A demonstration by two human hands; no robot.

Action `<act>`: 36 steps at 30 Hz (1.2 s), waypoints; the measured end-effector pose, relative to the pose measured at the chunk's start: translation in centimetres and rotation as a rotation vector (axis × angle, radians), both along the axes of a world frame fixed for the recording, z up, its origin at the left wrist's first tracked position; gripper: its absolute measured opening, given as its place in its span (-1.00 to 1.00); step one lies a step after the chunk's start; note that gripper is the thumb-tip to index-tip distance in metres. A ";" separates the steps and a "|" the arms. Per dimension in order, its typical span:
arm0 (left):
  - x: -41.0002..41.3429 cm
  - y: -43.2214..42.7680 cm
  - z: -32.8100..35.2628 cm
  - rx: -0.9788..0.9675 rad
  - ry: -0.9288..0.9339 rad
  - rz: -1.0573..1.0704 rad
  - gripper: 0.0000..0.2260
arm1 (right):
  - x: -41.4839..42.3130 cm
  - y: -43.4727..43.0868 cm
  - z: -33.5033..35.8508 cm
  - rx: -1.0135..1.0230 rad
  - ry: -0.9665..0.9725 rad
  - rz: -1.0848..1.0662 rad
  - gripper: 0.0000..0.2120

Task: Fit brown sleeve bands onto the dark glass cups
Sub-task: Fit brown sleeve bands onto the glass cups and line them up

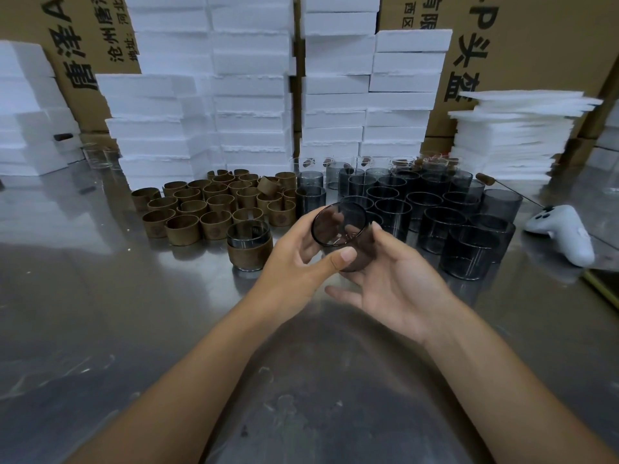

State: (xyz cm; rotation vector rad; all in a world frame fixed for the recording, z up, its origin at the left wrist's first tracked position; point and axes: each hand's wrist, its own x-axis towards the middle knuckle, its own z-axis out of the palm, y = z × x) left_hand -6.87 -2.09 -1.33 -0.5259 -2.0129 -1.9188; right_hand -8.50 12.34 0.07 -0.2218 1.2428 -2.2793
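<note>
Nearest us, above the scuffed steel tabletop (100, 296), our 2 hands share 1 dark glass cup (338, 229). The left hand (301, 262) lays its thumb across the wall with fingers behind. The right hand (398, 286) curls its fingers under the base, so the grip is closed on thin, smooth, smoky glass. The cup wears no band; its axis tilts so the round mouth faces us. The band we need, we judge, lies ahead and leftward, nearer the left hand. Just beyond that hand stands 1 banded cup (249, 249). Behind it the brown sleeve bands (214, 202) cluster as short matte rings, with bare cups (435, 209) packed to their right. Farthest back rise white foam slabs (248, 95).
</note>
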 end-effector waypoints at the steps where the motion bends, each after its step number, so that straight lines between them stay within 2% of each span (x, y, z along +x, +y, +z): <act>1: 0.0 0.0 0.1 0.010 0.002 -0.004 -0.57 | 0.0 0.0 0.0 0.011 0.002 0.022 -0.56; 9: 0.1 -0.3 0.2 -0.015 0.010 -0.002 -0.58 | -0.1 0.1 -0.2 0.164 -0.038 0.083 -0.41; 17: -0.2 -0.4 0.0 -0.096 0.003 0.070 -0.50 | -0.3 0.2 -0.4 0.263 -0.012 -0.045 -0.54; 20: -0.1 -0.4 0.1 -0.072 -0.007 0.074 -0.55 | -0.3 0.1 -0.7 0.355 0.104 -0.132 -0.57; 24: 0.2 -0.2 0.6 0.022 -0.059 0.071 -0.67 | 0.1 -0.6 -0.6 0.434 0.376 -0.341 -0.55; 27: 0.1 -0.3 0.6 0.122 -0.155 0.031 -0.58 | 0.5 -0.8 -0.4 0.439 0.483 -0.355 -0.24; 29: 0.3 -0.2 0.8 0.170 -0.225 -0.013 -0.54 | 0.6 -0.9 -0.4 0.478 0.539 -0.329 -0.18; 30: 0.3 -0.1 0.8 0.187 -0.253 -0.037 -0.53 | 0.6 -0.9 -0.5 0.495 0.575 -0.318 -0.24; 33: 0.4 0.0 0.8 0.242 -0.303 -0.090 -0.52 | 0.6 -1.0 -0.6 0.501 0.615 -0.297 -0.59; 36: 0.3 -0.1 0.6 0.258 -0.308 -0.091 -0.56 | 0.6 -0.9 -0.7 0.481 0.604 -0.288 -0.64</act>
